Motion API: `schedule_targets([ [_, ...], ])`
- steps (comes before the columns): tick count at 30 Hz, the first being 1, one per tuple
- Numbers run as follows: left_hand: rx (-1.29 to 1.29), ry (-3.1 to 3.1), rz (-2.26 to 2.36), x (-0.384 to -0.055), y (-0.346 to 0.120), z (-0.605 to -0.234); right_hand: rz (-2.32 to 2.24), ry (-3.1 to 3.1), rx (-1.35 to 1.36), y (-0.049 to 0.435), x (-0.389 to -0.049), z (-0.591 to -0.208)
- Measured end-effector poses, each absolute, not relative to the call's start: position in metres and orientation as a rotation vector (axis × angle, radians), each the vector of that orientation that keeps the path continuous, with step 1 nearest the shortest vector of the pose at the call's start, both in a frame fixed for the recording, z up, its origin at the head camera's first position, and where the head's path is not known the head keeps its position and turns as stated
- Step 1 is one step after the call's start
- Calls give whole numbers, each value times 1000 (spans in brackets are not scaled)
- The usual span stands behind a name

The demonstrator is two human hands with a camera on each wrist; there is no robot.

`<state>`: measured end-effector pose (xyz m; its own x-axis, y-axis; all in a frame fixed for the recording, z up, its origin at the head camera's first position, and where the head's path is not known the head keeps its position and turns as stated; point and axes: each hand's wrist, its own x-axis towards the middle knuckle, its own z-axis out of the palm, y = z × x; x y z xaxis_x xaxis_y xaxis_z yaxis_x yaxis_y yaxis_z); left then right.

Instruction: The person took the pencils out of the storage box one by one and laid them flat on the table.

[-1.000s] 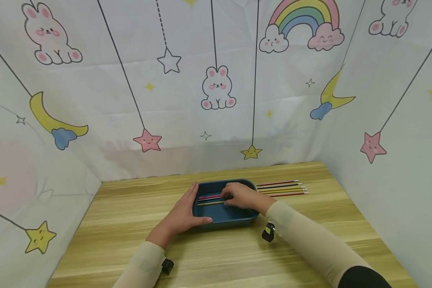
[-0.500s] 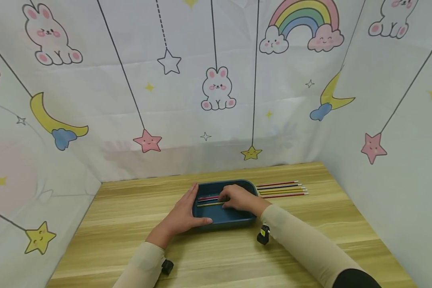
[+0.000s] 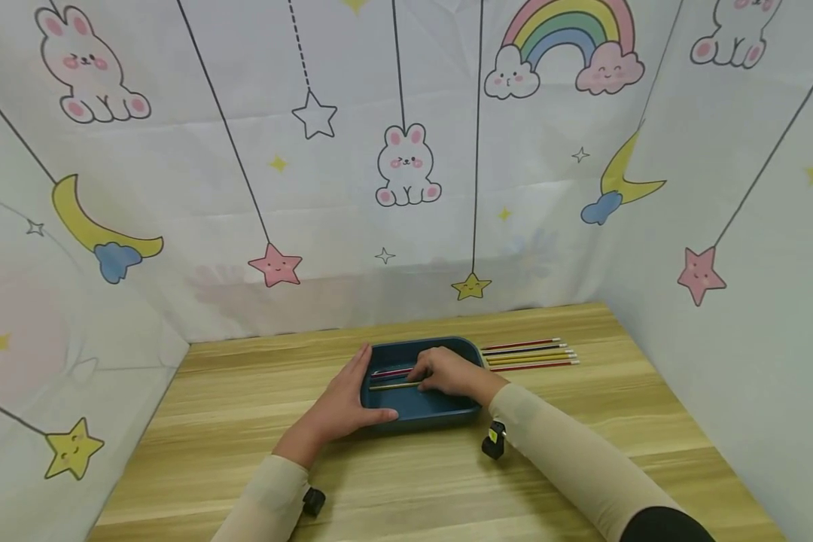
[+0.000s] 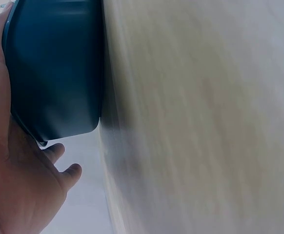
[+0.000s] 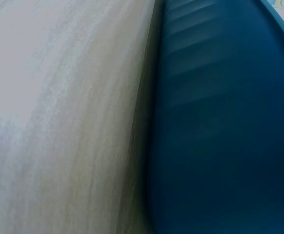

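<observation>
A yellow pencil [image 3: 393, 387] lies in the blue tray [image 3: 440, 404], toward its left part. Its long axis runs roughly left to right, the visible end pointing left and slightly nearer you. The other end disappears at your right hand [image 3: 450, 372], so you cannot see which end bears a point. Your right thumb and curled fingers are at the pencil; you cannot tell whether they pinch it. Beyond it lie reddish pencils [image 3: 391, 373], close together, partly covered by your fingers and hard to count.

Your left hand [image 3: 342, 403] is spread wide around the tray's left near corner, touching it. The left wrist view cuts that hand off; the right wrist view shows only tray and table [image 3: 406, 482], blurred.

Right of the tray, more pencils [image 3: 535, 359] lie side by side, white ends pointing right, their left ends hidden behind the tray.
</observation>
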<state>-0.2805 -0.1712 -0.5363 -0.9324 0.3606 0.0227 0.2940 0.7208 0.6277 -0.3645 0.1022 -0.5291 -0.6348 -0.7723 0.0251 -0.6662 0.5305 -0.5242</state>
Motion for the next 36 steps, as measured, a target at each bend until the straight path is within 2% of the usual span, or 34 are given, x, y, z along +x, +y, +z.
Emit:
schedule_targets([
  [36, 558, 2830, 1004, -282, -172, -538, -854, 2509, -1212, 103, -360, -523],
])
